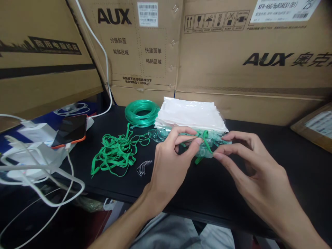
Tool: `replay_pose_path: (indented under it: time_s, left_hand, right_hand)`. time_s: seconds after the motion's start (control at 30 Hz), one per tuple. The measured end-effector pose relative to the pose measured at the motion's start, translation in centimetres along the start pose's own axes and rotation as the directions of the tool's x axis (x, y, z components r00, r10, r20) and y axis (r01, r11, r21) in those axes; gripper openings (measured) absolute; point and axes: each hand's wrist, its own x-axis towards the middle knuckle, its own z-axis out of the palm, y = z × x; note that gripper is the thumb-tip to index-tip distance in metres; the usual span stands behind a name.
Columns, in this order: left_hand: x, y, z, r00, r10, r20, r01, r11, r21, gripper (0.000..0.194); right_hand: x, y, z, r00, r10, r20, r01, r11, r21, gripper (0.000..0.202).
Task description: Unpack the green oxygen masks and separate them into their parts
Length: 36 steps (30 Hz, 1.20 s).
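Observation:
Over the table's middle is a clear, green-tinted plastic mask (203, 150), with a green elastic strap (205, 135) across it. My left hand (174, 155) is closed, thumb and forefinger pinching the strap at the mask's left side. On the right, my right hand (249, 162) pinches the mask's edge between thumb and fingers. More clear plastic pieces (163, 133) lie behind my left hand, partly hidden by it. Left of them spreads a loose tangle of green elastic straps (116, 152). Several thin metal strips (144, 168) lie beside my left wrist.
A coil of green tubing (141, 112) and a stack of white plastic bags (190, 112) stand at the back. Large cardboard boxes (215, 69) wall in the table (259, 138). At left are a phone (70, 129), white chargers (36, 135) and looping white cables (49, 200).

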Motion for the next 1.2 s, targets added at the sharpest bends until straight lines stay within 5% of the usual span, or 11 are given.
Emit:
replay_pose_path:
  time_s: [0.2, 0.43, 0.53, 0.63, 0.77, 0.87, 1.03, 1.2]
  left_hand:
    - [0.7, -0.3, -0.4, 0.997, -0.072, -0.013, 0.069, 0.985, -0.160, 0.014]
    - [1.0, -0.2, -0.9, 0.998, -0.054, -0.026, 0.048, 0.979, -0.197, 0.013]
    - [0.9, -0.2, -0.7, 0.998, -0.066, 0.012, 0.067, 0.976, -0.208, 0.013]
    - [0.8, -0.1, -0.4, 0.995, -0.083, 0.061, 0.097, 0.961, -0.260, 0.016]
    - [0.7, 0.0, -0.1, 0.988, -0.110, 0.112, 0.144, 0.919, -0.366, 0.030]
    - [0.3, 0.1, 0.1, 0.970, -0.118, 0.213, 0.202, 0.876, -0.438, 0.042]
    - [-0.2, 0.2, 0.4, 0.936, -0.078, 0.342, 0.236, 0.861, -0.450, 0.021]
    - [-0.7, -0.1, 1.2, 0.926, -0.126, 0.356, 0.296, 0.829, -0.474, 0.014]
  right_hand:
    - [-0.3, -0.9, -1.0, 0.964, -0.058, 0.258, 0.032, 0.994, 0.102, 0.011]
    - [-0.4, -1.2, -3.0, 0.822, -0.094, 0.562, 0.016, 0.990, 0.142, 0.015]
    - [-0.1, -0.9, -2.8, 0.868, -0.067, 0.491, -0.032, 0.981, 0.190, 0.010]
    - [0.4, -0.4, -2.0, 0.925, 0.099, 0.366, -0.206, 0.942, 0.265, 0.010]
    - [0.7, 0.2, -1.2, 0.895, 0.273, 0.352, -0.381, 0.878, 0.289, 0.036]
    - [0.6, 0.6, -0.8, 0.903, 0.334, 0.270, -0.410, 0.859, 0.307, 0.034]
    - [0.5, 0.6, -0.3, 0.920, 0.387, 0.062, -0.380, 0.840, 0.388, 0.031]
    - [0.5, 0.1, 0.7, 0.915, 0.398, 0.071, -0.374, 0.769, 0.518, 0.053]
